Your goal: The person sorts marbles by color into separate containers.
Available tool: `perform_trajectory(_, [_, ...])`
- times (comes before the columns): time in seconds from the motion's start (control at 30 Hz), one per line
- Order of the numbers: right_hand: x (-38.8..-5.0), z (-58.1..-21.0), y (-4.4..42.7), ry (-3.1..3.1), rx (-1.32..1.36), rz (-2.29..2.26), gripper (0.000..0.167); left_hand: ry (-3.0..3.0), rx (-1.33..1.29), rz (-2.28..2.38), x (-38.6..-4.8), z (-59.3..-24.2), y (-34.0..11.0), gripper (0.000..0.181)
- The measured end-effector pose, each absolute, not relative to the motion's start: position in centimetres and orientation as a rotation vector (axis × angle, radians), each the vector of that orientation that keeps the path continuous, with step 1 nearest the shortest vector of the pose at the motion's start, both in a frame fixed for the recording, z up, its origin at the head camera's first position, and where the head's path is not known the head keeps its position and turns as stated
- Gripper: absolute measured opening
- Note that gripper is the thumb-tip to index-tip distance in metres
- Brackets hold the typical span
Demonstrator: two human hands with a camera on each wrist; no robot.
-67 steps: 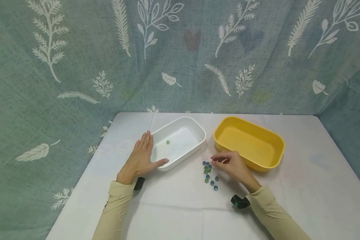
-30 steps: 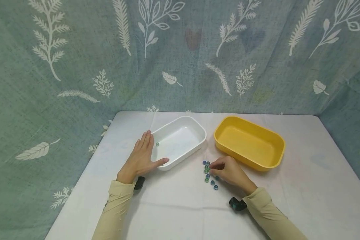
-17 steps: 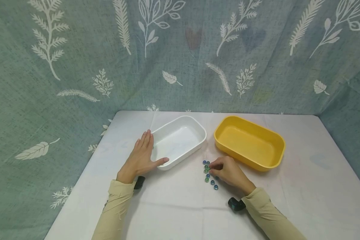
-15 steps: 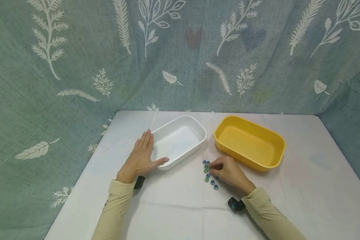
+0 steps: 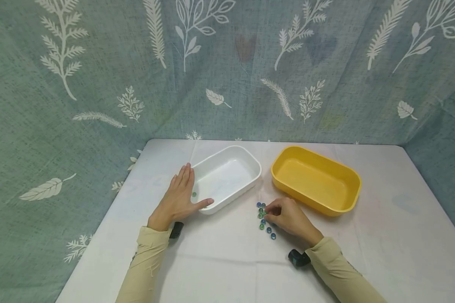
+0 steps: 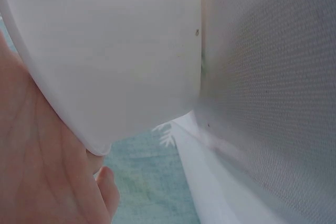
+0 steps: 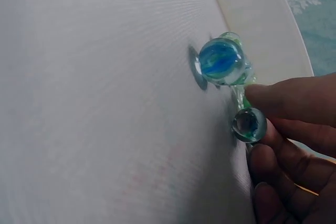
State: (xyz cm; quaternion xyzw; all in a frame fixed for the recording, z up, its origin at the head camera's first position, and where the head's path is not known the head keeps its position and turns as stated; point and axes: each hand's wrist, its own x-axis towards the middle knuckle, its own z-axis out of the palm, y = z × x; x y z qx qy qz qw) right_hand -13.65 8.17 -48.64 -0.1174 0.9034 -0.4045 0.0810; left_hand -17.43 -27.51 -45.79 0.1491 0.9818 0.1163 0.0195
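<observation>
The left hand (image 5: 174,200) lies with straight fingers on the left end of the white tray (image 5: 229,176), thumb over the near rim. In the left wrist view, the palm (image 6: 42,150) is against the tray's outer wall (image 6: 115,51). One green marble (image 5: 194,194) is inside the tray beside this hand. The right hand (image 5: 291,216) pinches a green marble (image 5: 264,213) at the right side of a marble group on the cloth. In the right wrist view, the hand (image 7: 299,135) partly hides that marble; a blue marble (image 7: 221,60) and a dark one (image 7: 249,125) are close by.
A yellow tray (image 5: 316,181) stands behind and to the right of the right hand. Several blue and green marbles, such as a blue one (image 5: 273,236), lie between the hands on the white cloth (image 5: 220,261). A patterned curtain (image 5: 220,122) hangs behind the table.
The marble in the white tray has rolled left and then nearer along the left end, after being mostly hidden by the fingers. The right hand moved down-left to the green marble, then stayed still.
</observation>
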Motion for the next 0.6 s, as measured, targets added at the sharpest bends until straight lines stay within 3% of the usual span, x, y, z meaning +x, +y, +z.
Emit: perform_trajectory(0.6, [-14.4, -47.5, 10.4, 2.612, -0.470, -1.360, 0.013, 3.041, 0.469, 0.373, -17.5, -45.8, -27.6, 0.125])
